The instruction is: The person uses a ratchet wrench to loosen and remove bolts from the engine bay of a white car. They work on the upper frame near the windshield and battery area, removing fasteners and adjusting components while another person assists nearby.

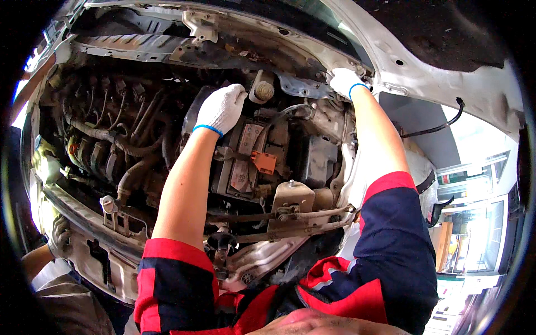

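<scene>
My left hand (pixel 221 107), in a white knit glove with a blue cuff, is over the middle of an open car engine bay. Its fingers are curled closed beside a round-capped reservoir (pixel 262 88); whatever they hold is hidden. Below it sits a dirty car battery (pixel 241 162) with an orange terminal cover (pixel 263 162). At the far right corner my right hand (pixel 347 82), gloved the same way, is bent closed against the body edge near the bluish metal bracket (pixel 304 87). What is between those fingers does not show.
The raised white hood (pixel 446 42) slants over the upper right, a black hose (pixel 438 129) hanging near it. Engine hoses (pixel 131 146) fill the left. A black box (pixel 320 161) stands right of the battery. Another person's gloved hand (pixel 59 237) rests at the lower-left front edge.
</scene>
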Available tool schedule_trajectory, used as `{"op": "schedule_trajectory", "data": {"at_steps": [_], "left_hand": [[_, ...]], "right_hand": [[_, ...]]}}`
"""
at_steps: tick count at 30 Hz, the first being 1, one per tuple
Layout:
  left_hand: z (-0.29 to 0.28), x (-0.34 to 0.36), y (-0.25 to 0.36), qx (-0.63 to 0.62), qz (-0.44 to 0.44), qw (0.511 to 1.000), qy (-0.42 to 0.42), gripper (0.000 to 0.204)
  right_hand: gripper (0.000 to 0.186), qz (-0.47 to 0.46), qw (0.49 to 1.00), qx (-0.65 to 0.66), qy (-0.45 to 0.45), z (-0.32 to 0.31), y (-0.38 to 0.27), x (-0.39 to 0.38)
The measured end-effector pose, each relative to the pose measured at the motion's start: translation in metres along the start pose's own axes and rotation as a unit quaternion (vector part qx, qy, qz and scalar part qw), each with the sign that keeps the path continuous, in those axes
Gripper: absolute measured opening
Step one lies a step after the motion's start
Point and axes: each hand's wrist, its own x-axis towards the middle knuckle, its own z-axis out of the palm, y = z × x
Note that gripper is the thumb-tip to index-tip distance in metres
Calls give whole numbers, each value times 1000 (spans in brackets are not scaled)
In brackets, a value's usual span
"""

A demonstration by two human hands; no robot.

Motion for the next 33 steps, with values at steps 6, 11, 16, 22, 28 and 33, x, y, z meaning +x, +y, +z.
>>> {"op": "schedule_trajectory", "data": {"at_steps": [6,11,16,22,28,33], "left_hand": [[-8,-4,6,7,-22,999,-31,28],[20,10,-1,12,8,1000,21,46],[14,15,5,-46,-67,997,13,73],[32,25,-27,-82,-28,993,77,21],[6,11,-8,-120,-51,985,113,17],[18,21,-4,-176,-54,974,132,19]], "right_hand": [[24,-12,973,67,221,-20,-39,-34],[14,-214,880,141,400,-28,-95,-86],[2,-338,849,107,391,-16,-179,-146],[32,-410,867,213,188,-13,-220,-163],[43,-311,925,162,145,-56,-119,-47],[48,111,981,95,-126,23,32,86]]}}
